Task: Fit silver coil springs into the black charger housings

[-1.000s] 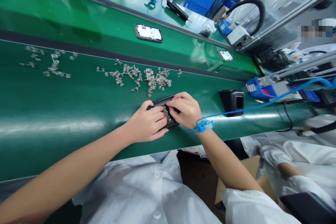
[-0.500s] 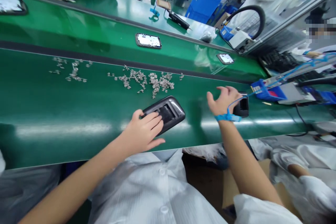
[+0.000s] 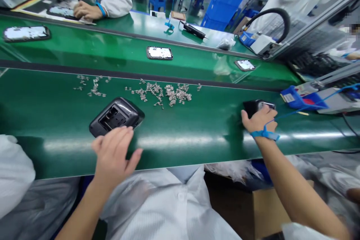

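On the green work surface, a black plastic device housing [image 3: 129,111] with an open recess lies tilted to the left of centre. My left hand [image 3: 114,152] is at its near edge, fingers stretched out and thumb apart; the fingertips overlap its edge and look to be touching it. Further right, my right hand [image 3: 259,120], with a blue wrist strap [image 3: 264,134], is over a second black housing [image 3: 250,107], thumb on the near left side and fingers across the top. Part of this housing is hidden under the hand. Small silvery metal parts [image 3: 178,94] lie scattered behind.
Phone-like boards [image 3: 159,53] lie on the raised green strip beyond. A blue bin [image 3: 291,98] stands at the right. Across the strip are a black electric screwdriver [image 3: 194,30] and a co-worker's hand [image 3: 89,10]. The table's front edge runs close to my body.
The first housing has slid left with my left hand. My right hand has come down onto the second housing, which has shifted slightly left. The view has turned a little.
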### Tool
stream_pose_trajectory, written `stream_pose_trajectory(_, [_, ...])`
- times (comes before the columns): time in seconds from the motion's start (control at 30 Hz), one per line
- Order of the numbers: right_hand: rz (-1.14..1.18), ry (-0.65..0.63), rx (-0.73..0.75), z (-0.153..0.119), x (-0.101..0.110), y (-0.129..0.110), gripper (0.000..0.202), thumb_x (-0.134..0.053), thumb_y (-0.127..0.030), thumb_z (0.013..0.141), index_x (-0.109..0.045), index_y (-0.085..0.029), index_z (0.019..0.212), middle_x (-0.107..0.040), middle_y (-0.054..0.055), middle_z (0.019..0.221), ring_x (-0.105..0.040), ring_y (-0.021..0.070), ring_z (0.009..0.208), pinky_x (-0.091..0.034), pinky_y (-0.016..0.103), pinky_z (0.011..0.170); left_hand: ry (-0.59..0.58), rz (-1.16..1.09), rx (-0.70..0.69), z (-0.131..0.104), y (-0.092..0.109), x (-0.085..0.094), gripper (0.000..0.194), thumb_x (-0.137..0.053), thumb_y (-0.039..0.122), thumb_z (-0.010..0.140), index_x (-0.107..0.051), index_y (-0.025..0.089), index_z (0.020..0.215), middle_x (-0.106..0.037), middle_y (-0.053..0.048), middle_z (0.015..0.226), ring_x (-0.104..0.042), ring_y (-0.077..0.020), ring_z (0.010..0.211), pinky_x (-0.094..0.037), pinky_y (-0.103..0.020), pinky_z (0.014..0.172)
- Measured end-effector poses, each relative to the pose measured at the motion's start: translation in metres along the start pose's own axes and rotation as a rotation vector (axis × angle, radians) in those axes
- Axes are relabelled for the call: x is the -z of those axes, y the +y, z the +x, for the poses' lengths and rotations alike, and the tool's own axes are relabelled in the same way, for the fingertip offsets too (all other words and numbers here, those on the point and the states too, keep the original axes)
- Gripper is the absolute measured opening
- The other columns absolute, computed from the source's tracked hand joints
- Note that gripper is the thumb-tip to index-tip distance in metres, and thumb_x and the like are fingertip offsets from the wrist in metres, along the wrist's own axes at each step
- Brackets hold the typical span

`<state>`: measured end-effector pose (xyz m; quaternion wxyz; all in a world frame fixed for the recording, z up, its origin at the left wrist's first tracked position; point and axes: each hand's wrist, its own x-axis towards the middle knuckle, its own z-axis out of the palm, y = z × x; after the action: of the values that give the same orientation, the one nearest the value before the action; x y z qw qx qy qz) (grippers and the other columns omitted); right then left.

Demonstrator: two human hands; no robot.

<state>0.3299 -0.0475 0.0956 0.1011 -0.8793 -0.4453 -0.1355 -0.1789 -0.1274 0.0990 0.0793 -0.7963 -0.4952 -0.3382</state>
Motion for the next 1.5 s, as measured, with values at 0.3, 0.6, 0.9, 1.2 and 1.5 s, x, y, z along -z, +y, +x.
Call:
stream_pose_trajectory(0.3, [0.567,-0.223,0.966,-0.078,0.079,-0.128,0.020,-0.058,-0.038,0.097,-0.068,-0.021,0.101,-0.070,0.004,0.083,-0.063,0.0171,0.065,-0.052,0.031,0.069,-0.358,-0.186,-0.596,0.021,0.054,-0.045,0.074,-0.034,0.070,0.101,-0.052,0.015,0.147,-0.045,-0.012,0.160,-0.037,-0.0298,0.149,-0.033,-0.046,0.107])
stream_pose_trajectory(0.6, [0.514,-0.143,1.005,-0.047,-0.016,-0.204,0.020,-0.056,-0.021,0.098,-0.075,-0.017,0.100,-0.071,0.010,0.096,-0.064,0.0233,0.090,-0.049,0.033,0.079,-0.391,-0.242,-0.572,0.011,0.050,-0.048,0.090,-0.013,0.078,0.098,-0.046,0.015,0.152,-0.043,-0.013,0.161,-0.032,-0.0289,0.152,-0.035,-0.046,0.099])
stream_pose_trajectory(0.9, [0.784,-0.024,0.931,-0.052,-0.001,-0.185,0.020,-0.051,-0.023,0.099,-0.066,-0.020,0.087,-0.067,0.009,0.090,-0.062,0.0249,0.088,-0.054,0.041,0.081,-0.242,-0.067,-0.312,0.009,0.058,-0.050,0.096,-0.008,0.074,0.099,-0.046,0.003,0.151,-0.041,-0.024,0.160,-0.041,-0.0362,0.143,-0.033,-0.050,0.098])
stream_pose_trajectory(1.2, [0.881,-0.242,1.165,-0.097,0.082,-0.166,0.022,-0.053,-0.018,0.101,-0.071,-0.023,0.112,-0.068,0.008,0.121,-0.071,0.0190,0.097,-0.061,0.035,0.085,-0.416,-0.196,-0.455,0.015,0.054,-0.048,0.092,-0.016,0.076,0.099,-0.047,0.005,0.149,-0.041,-0.022,0.160,-0.039,-0.0353,0.144,-0.033,-0.050,0.102])
stream_pose_trajectory(1.5, [0.344,-0.107,1.352,-0.124,0.084,-0.168,0.021,-0.053,-0.015,0.100,-0.074,-0.016,0.103,-0.069,0.007,0.088,-0.055,0.0212,0.080,-0.047,0.033,0.070,-0.425,-0.104,-0.420,0.014,0.063,-0.046,0.088,-0.016,0.073,0.101,-0.047,0.006,0.148,-0.048,-0.020,0.156,-0.042,-0.0322,0.142,-0.033,-0.049,0.100])
